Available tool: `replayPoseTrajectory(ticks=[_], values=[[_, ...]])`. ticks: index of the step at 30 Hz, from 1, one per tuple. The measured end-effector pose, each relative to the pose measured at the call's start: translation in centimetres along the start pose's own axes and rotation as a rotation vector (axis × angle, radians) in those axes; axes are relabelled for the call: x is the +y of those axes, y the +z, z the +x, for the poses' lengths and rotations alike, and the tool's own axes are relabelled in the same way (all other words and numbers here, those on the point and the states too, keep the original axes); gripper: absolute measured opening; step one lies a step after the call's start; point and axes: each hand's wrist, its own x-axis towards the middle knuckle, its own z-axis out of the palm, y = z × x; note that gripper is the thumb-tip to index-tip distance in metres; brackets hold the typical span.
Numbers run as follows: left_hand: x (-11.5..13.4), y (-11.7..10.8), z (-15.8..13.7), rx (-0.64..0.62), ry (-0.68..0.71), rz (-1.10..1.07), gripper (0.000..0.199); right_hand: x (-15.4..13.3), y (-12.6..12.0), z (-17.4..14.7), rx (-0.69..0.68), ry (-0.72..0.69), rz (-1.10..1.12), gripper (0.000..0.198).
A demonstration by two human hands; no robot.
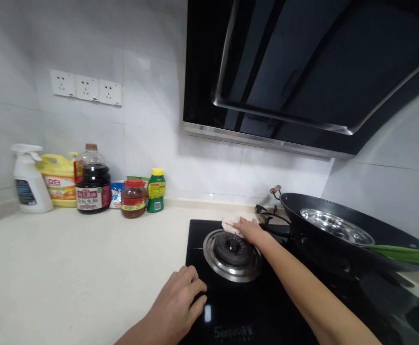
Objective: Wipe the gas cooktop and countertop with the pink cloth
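My right hand (249, 231) reaches to the back of the black glass hob (227, 306) and presses a pale, crumpled cloth (230, 224) against its surface. The cloth lies just behind the round gas burner (232, 249) and its steel ring; part of it is hidden under my fingers. Resting at the hob's left edge, my left hand (180, 303) holds nothing, its fingers loosely bent and apart. No pan stands on this burner.
A large black wok (324, 239) with a steel lid or plate (336, 225) and a green handle (403, 253) sits right. A pan support (266, 218) is behind it. Bottles, including soy sauce (93, 184), and a red-lidded jar (133, 199) line the wall. The range hood (266, 72) overhangs.
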Motion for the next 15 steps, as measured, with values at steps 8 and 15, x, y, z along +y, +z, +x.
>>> replayPoseTrajectory(ticks=[8,15], values=[[0.0,-0.4,-0.2,-0.012,-0.043,0.054,0.016,-2.8,-1.3,1.8,0.042,-0.069,-0.005,0.037],[-0.4,-0.1,-0.4,0.032,-0.032,0.043,0.017,-1.0,-2.6,2.4,-0.038,0.12,0.12,0.042]])
